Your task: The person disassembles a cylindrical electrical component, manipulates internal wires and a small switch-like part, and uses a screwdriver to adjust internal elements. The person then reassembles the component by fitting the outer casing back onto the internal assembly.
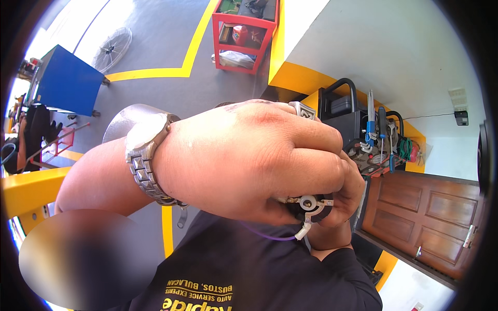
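Note:
My left hand [270,160], with a metal watch at its wrist and a ring on a finger, reaches in from the left and fills the middle of the head view. Its thumb and curled fingers are closed round a small round electrical part [309,203]. This part has a white central ring, metal terminals and a dark body. A purple wire [272,237] with a white connector [302,231] runs from it. Beneath and behind the left hand comes my right wrist [330,239] from a black sleeve; the right fingers are hidden.
A black-and-yellow tool cart [342,116] holding hand tools stands at right, near a brown panelled door [423,210]. Farther off are a red shelf [244,46], a blue cabinet [67,80] and a white fan guard [113,50]. A yellow rail [36,193] lies at left, below a person [33,129].

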Tool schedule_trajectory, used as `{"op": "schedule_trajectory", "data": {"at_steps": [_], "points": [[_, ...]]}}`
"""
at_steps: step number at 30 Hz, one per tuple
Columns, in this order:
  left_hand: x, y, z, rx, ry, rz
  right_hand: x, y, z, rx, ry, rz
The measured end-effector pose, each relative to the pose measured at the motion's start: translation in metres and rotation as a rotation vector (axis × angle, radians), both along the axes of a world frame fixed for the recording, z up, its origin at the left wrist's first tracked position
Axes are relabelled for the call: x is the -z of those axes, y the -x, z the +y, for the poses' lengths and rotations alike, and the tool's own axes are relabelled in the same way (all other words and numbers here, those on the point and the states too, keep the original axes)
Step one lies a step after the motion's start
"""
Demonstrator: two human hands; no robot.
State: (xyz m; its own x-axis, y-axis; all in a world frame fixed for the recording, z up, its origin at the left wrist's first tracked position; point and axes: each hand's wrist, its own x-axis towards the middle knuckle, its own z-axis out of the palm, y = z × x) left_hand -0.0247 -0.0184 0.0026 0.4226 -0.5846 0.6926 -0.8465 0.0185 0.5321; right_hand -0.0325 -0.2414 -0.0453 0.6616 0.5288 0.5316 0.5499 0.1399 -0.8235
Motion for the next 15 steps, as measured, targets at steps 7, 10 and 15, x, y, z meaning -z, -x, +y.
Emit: {"op": "schedule_trajectory", "data": {"at_steps": [7, 10, 15], "points": [[-0.005, 0.004, 0.001, 0.004, -0.010, 0.027, 0.020, -0.014, -0.004, -0.203, -0.161, -0.014], [-0.007, 0.001, 0.005, 0.031, -0.041, 0.037, 0.017, -0.018, -0.006, -0.237, -0.136, -0.036], [-0.006, 0.002, 0.006, 0.030, -0.068, 0.016, 0.024, -0.017, -0.001, -0.269, -0.195, -0.014]]}}
